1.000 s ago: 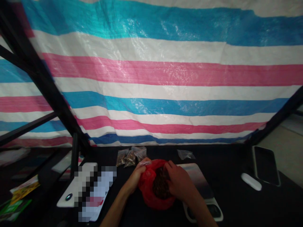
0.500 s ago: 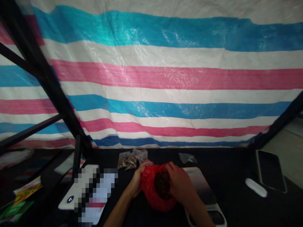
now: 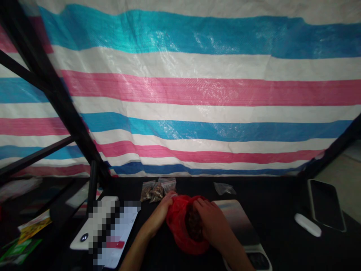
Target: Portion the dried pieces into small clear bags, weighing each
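A red plastic bag stands with its mouth open toward me, and dark brown bits show inside. My left hand is closed at the bag's upper left edge. Something pale and clear shows at its fingertips, too small to name. Across the right side of the bag's mouth lies my right hand, its fingers curled over the rim. The right fingertips reach into the opening, and what they touch there is partly hidden. Just beyond my left hand are small clear zip bags filled with brown bits.
A kitchen scale sits right of the red bag, partly under my right forearm. Behind it lies a clear bag. Farther right are a white oblong object and a phone. Blurred-out items lie left, beside a black frame.
My right hand has shifted slightly left, its fingers farther over the bag's mouth. The red bag has tilted a little, and my left hand stays at its edge.
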Action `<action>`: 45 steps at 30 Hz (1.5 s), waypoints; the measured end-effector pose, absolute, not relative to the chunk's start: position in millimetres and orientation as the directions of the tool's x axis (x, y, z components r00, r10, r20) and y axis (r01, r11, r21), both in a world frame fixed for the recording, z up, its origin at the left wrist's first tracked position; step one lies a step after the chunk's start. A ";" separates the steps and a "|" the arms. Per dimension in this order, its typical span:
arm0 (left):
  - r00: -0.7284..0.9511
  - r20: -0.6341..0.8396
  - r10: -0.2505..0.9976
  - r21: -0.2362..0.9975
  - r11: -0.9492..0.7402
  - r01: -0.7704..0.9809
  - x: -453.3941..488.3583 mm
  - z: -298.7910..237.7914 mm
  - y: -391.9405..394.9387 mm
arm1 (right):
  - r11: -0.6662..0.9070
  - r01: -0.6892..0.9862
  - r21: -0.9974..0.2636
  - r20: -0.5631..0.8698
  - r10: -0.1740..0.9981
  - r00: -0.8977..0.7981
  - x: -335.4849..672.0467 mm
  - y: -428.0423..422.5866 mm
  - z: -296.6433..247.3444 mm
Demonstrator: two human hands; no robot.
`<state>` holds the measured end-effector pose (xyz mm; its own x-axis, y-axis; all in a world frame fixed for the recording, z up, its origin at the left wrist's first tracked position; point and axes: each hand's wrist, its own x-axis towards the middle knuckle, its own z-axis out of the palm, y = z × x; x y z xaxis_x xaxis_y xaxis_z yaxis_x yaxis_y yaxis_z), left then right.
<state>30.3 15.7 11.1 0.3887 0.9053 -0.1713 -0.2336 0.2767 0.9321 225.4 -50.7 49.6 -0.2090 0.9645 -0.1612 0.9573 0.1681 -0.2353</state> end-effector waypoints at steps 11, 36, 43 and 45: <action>0.546 -0.398 0.737 0.896 0.439 0.062 11.8 17.5 7.2 | 0.188 0.922 -0.340 -0.184 0.948 -0.261 217.5 -51.6 52.3; 0.744 -0.091 0.662 0.948 -0.172 0.269 14.8 58.5 -23.6 | 0.185 0.815 -0.549 -0.131 0.944 -0.303 228.9 -53.1 42.9; 0.444 -0.049 0.895 0.818 -0.219 0.532 1.2 29.7 -11.6 | 0.180 0.861 -0.475 -0.146 0.949 -0.279 229.4 -53.6 43.1; 0.380 -0.076 0.922 0.834 -0.150 0.531 1.3 26.6 -11.6 | 0.173 0.867 -0.467 -0.138 0.954 -0.265 230.2 -53.2 42.5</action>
